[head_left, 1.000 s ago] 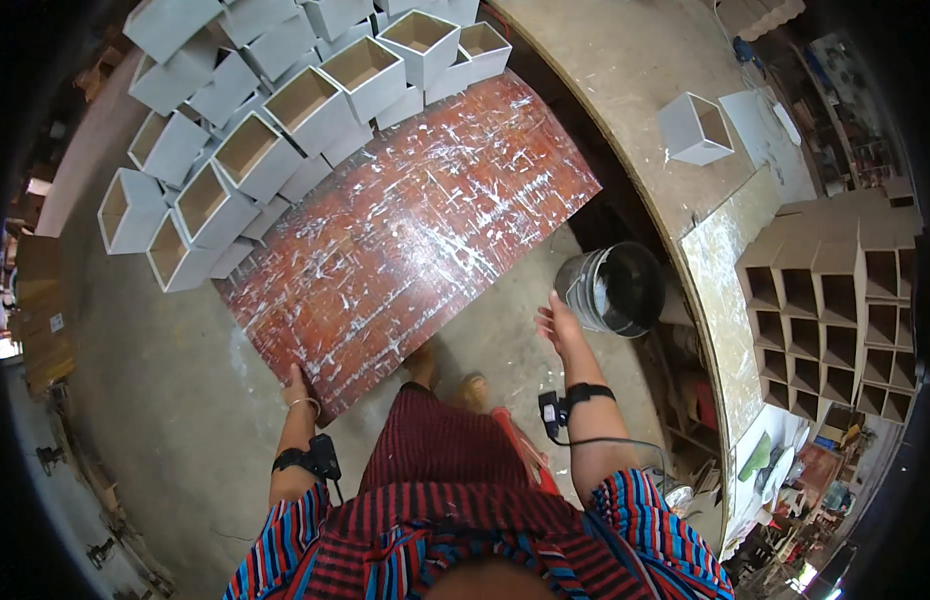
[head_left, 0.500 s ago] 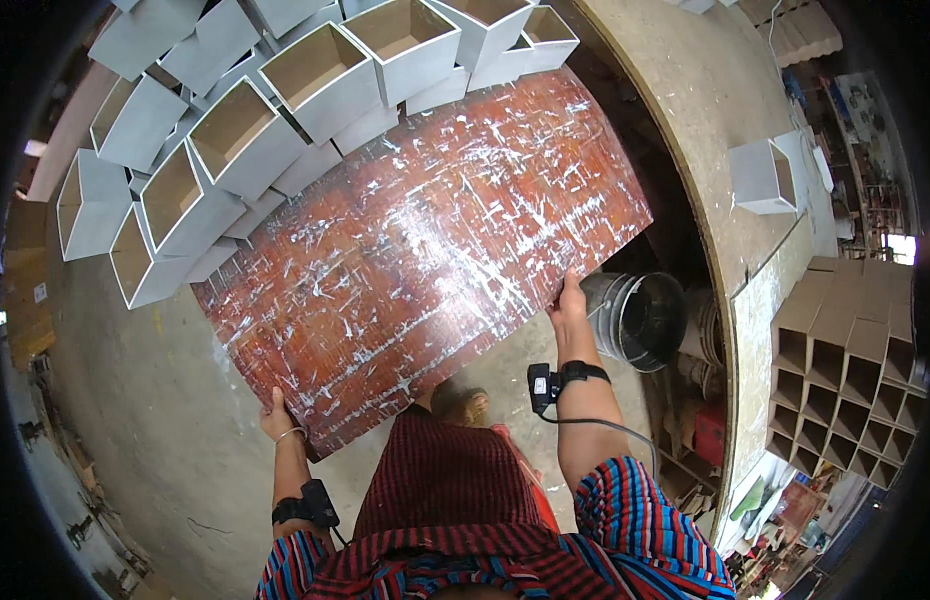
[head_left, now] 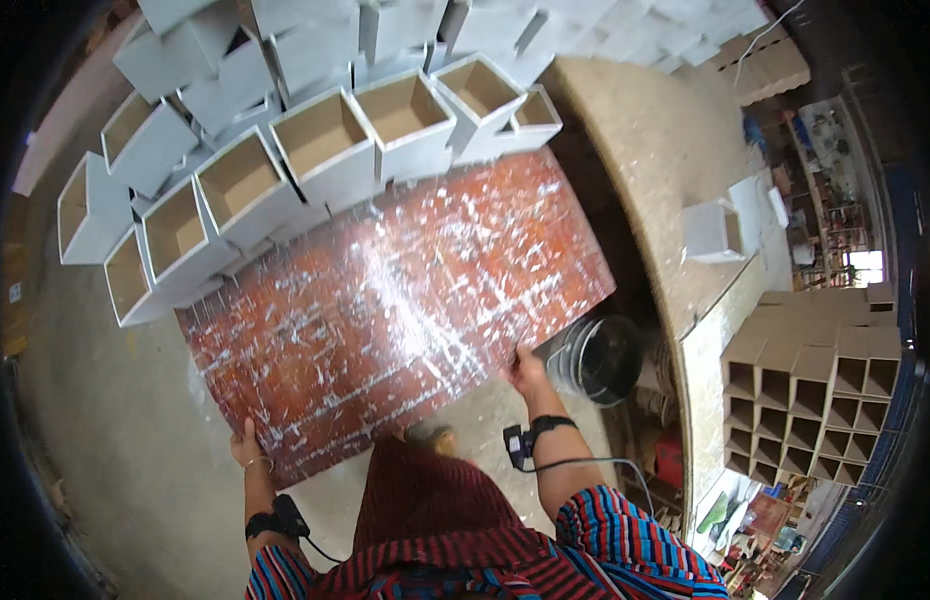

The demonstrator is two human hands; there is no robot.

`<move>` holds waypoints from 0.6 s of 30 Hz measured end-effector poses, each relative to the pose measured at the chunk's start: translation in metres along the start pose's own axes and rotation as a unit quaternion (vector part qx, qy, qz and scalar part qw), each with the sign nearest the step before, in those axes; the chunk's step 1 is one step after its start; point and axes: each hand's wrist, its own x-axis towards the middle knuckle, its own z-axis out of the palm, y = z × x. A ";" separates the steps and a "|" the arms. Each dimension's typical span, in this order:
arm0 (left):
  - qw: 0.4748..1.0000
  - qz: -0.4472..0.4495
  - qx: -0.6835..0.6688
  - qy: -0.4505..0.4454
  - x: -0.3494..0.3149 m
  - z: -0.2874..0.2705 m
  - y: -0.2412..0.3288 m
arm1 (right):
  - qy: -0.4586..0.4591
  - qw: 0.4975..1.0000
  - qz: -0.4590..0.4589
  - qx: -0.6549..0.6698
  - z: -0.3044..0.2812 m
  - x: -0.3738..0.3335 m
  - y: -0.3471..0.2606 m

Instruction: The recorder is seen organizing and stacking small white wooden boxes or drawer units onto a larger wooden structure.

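A reddish-brown board (head_left: pixel 315 370), streaked with white paint marks, lies across the space before me. My left hand (head_left: pixel 249 445) grips its near left edge, thumb on top and the fingers hidden below. Farther right, my right hand (head_left: pixel 526 370) is closed on the near edge in the same way. Along the board's far side stand open-topped white boxes (head_left: pixel 320 140) with brown insides, in stacked rows. The frame does not show clearly whether they rest on the board or behind it.
A dark bucket (head_left: pixel 607 360) stands right of my right hand, beside a worktable (head_left: pixel 625 150). One white box (head_left: pixel 712 231) sits on that table. Stacked brown boxes (head_left: pixel 805 400) fill the right side. More white boxes (head_left: pixel 605 40) are piled at the back. Concrete floor (head_left: pixel 115 400) lies at left.
The view has tilted up and shifted, so more white boxes show at the back. Both hands keep their hold on the board, which appears lower and farther left in the picture.
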 end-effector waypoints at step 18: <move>0.931 0.328 0.139 -0.085 -0.092 0.078 0.306 | -0.179 0.883 -0.238 -0.363 0.089 -0.109 -0.317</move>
